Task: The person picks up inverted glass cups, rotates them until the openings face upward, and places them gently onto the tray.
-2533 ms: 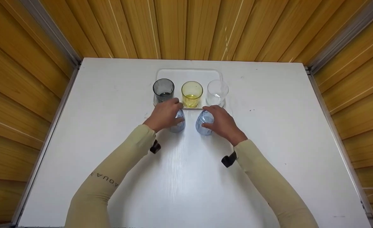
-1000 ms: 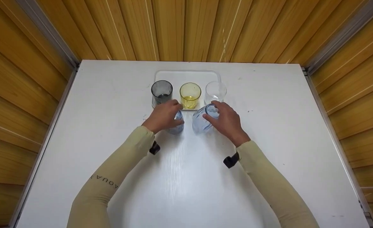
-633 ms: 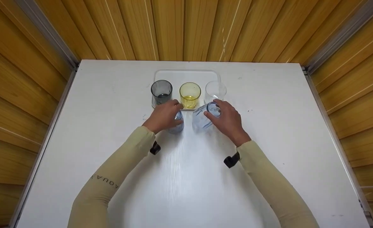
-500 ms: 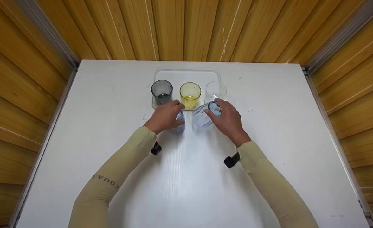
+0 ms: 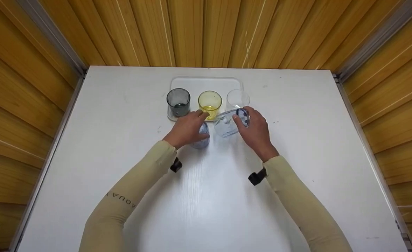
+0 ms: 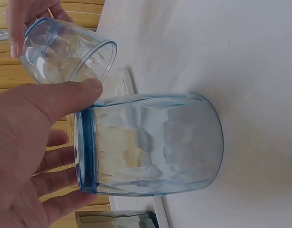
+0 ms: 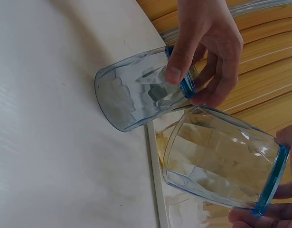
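My left hand [image 5: 186, 129] grips a faceted pale-blue drinking glass [image 6: 155, 147] by its thick base, thumb on one side and fingers on the other. This glass is upside down, its mouth at the white tabletop in the left wrist view. My right hand [image 5: 257, 131] holds a matching blue glass [image 7: 217, 161] around its base. That one is raised and tipped well over, its mouth facing left toward the first glass. In the head view it overlaps the tray's front edge. Both glasses look empty.
A white tray [image 5: 206, 83] lies at the back middle of the white table [image 5: 206, 210]. On it stand a grey glass [image 5: 178, 99], a yellow glass [image 5: 210, 99] and a clear glass [image 5: 236, 98] in a row. Wooden panels [image 5: 188, 31] enclose the table's back and sides.
The right glass has gone from upside down to strongly tilted, rising a little away from me as the right hand turned. My left hand and its glass have shifted slightly right.
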`<state>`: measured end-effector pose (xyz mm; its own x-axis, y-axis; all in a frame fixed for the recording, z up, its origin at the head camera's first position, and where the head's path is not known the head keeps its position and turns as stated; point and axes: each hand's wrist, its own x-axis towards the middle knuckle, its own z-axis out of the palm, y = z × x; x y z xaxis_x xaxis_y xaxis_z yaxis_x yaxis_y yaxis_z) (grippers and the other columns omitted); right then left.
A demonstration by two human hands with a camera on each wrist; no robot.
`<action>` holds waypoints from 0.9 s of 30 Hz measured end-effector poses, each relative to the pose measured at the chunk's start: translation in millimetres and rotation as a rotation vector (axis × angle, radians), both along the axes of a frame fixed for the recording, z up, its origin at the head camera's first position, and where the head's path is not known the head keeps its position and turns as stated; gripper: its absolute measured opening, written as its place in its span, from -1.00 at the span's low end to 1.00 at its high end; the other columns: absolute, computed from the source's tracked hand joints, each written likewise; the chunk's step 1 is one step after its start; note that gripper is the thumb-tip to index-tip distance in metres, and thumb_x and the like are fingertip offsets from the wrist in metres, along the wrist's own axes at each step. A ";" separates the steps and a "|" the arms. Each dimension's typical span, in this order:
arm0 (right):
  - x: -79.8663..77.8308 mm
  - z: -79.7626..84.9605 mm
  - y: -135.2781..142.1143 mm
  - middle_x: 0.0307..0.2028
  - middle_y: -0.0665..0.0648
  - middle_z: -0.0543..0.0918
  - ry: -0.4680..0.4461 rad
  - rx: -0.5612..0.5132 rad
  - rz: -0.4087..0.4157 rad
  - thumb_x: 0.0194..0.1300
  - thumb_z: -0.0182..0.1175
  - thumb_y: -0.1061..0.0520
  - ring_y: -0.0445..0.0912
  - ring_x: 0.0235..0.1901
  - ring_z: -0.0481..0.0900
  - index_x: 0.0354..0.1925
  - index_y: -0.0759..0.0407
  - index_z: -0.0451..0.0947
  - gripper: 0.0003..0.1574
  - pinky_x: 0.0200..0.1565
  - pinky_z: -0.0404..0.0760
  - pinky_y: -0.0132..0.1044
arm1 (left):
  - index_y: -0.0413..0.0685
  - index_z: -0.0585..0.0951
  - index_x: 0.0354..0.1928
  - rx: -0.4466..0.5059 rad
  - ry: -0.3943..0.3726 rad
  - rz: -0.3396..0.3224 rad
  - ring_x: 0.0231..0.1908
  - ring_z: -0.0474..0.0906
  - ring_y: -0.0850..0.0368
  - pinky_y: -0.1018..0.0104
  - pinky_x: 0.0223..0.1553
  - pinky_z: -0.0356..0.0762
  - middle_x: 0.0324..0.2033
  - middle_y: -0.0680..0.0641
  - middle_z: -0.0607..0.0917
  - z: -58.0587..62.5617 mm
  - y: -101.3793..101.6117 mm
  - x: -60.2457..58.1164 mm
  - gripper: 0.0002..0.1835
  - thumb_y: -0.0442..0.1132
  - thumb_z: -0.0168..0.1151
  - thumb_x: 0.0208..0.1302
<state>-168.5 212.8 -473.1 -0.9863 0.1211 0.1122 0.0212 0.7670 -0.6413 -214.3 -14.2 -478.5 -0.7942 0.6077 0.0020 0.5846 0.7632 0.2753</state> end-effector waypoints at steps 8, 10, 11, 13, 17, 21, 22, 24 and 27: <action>-0.4 -0.2 4.4 0.02 0.22 0.56 0.064 -0.062 -0.019 0.38 0.05 -0.24 0.02 0.00 0.53 0.23 0.23 0.34 -0.29 0.04 0.56 -0.05 | -0.03 0.34 0.32 0.032 0.011 -0.007 -0.01 0.56 0.02 0.09 -0.03 0.60 0.11 -0.07 0.54 -3.8 5.9 0.8 -0.17 0.13 0.43 0.05; -0.8 -0.6 5.1 0.01 0.23 0.57 0.079 -0.076 -0.022 0.39 0.04 -0.26 0.02 -0.02 0.53 0.22 0.23 0.35 -0.29 0.01 0.55 -0.04 | -0.02 0.32 0.34 0.042 -0.002 -0.005 0.03 0.55 0.03 0.08 0.01 0.59 0.15 -0.06 0.52 -4.0 8.2 0.6 -0.15 0.14 0.43 0.05; -0.7 -0.8 5.3 0.02 0.24 0.57 0.083 -0.084 -0.024 0.39 0.03 -0.26 0.02 -0.02 0.53 0.22 0.23 0.35 -0.29 0.00 0.55 -0.05 | -0.01 0.30 0.35 0.046 -0.012 -0.003 0.05 0.55 0.02 0.08 0.04 0.58 0.17 -0.07 0.51 -3.8 9.4 0.6 -0.14 0.14 0.42 0.05; -0.8 -1.0 5.8 0.03 0.24 0.57 0.083 -0.090 -0.027 0.39 0.02 -0.28 0.01 -0.04 0.53 0.21 0.23 0.35 -0.28 -0.03 0.57 -0.06 | 0.00 0.26 0.37 0.055 -0.030 0.003 0.13 0.52 0.00 0.05 0.12 0.55 0.22 -0.08 0.48 -3.4 11.6 0.7 -0.11 0.15 0.42 0.06; -0.4 -1.2 6.2 0.02 0.22 0.58 0.086 -0.108 -0.033 0.39 0.00 -0.29 -0.01 -0.08 0.54 0.20 0.21 0.36 -0.29 -0.08 0.59 -0.09 | 0.02 0.17 0.42 0.081 -0.039 0.018 0.20 0.47 -0.01 0.04 0.19 0.50 0.28 -0.10 0.43 -2.7 14.6 1.4 -0.04 0.17 0.40 0.07; 0.7 0.2 5.3 0.00 0.20 0.58 0.083 -0.119 -0.037 0.40 -0.01 -0.29 -0.02 -0.11 0.54 0.20 0.21 0.36 -0.29 -0.11 0.59 -0.11 | 0.03 0.10 0.47 0.121 -0.051 0.037 0.24 0.43 0.01 0.05 0.21 0.48 0.33 -0.09 0.37 -3.6 16.6 1.4 0.01 0.18 0.40 0.07; 1.0 0.4 5.0 0.00 0.20 0.58 0.082 -0.120 -0.037 0.40 -0.02 -0.29 -0.02 -0.12 0.54 0.20 0.21 0.36 -0.29 -0.11 0.59 -0.11 | 0.04 0.09 0.47 0.127 -0.054 0.041 0.25 0.42 0.02 0.05 0.22 0.47 0.34 -0.08 0.35 -3.6 17.0 1.4 0.02 0.19 0.39 0.06; 1.5 0.4 4.2 0.00 0.20 0.58 0.078 -0.123 -0.034 0.41 -0.03 -0.29 -0.03 -0.11 0.55 0.21 0.21 0.35 -0.29 -0.10 0.61 -0.12 | 0.05 0.07 0.48 0.135 -0.062 0.049 0.26 0.40 0.04 0.06 0.23 0.46 0.35 -0.07 0.33 -3.3 17.4 1.6 0.04 0.20 0.39 0.06; 1.5 -0.5 3.3 -0.02 0.19 0.58 0.086 -0.128 -0.029 0.42 -0.04 -0.27 -0.03 -0.13 0.56 0.21 0.21 0.36 -0.32 -0.11 0.62 -0.13 | 0.07 0.07 0.49 0.132 -0.062 0.054 0.27 0.39 0.05 0.08 0.25 0.45 0.36 -0.05 0.32 -2.3 17.8 2.3 0.05 0.22 0.39 0.05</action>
<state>-167.1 216.2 -473.5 -0.9696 0.1681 0.1776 -0.0169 0.6784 -0.7345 -212.1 3.6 -480.8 -0.8266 0.5621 0.0289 0.5227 0.7476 0.4097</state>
